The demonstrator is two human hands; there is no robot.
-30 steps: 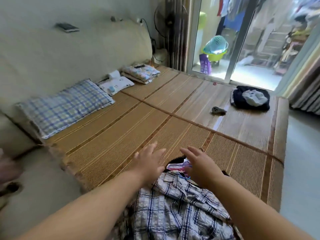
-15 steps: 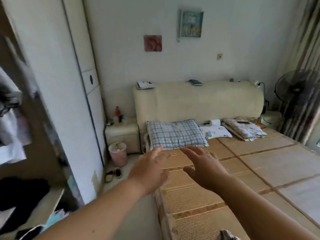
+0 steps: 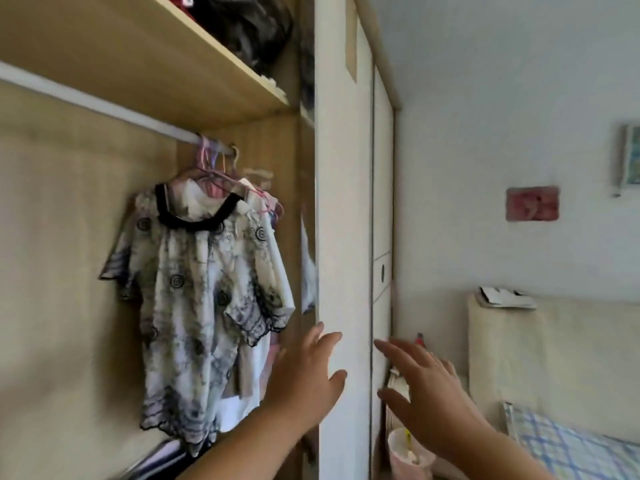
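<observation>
An open wardrobe fills the left of the head view. On its white rail (image 3: 104, 107) hang several garments on pink hangers (image 3: 214, 171); the front one is a white blouse with a black pattern and black collar (image 3: 201, 289). My left hand (image 3: 306, 379) is stretched out, fingers straight, in front of the white sliding door's edge (image 3: 341, 237), just right of the blouse's hem and holding nothing. My right hand (image 3: 427, 389) reaches forward beside it, fingers spread, empty, in front of the second door panel.
A wooden shelf (image 3: 145, 53) above the rail carries dark bundled clothes. At right are a beige headboard (image 3: 554, 358), a blue checked pillow (image 3: 571, 448), a pink waste bin (image 3: 410, 455) on the floor and a red picture (image 3: 532, 203) on the wall.
The view has swung left from the bed and its plaid shirt to the open wardrobe. Both hands stay outstretched and empty throughout, now raised toward the hanging clothes and door.
</observation>
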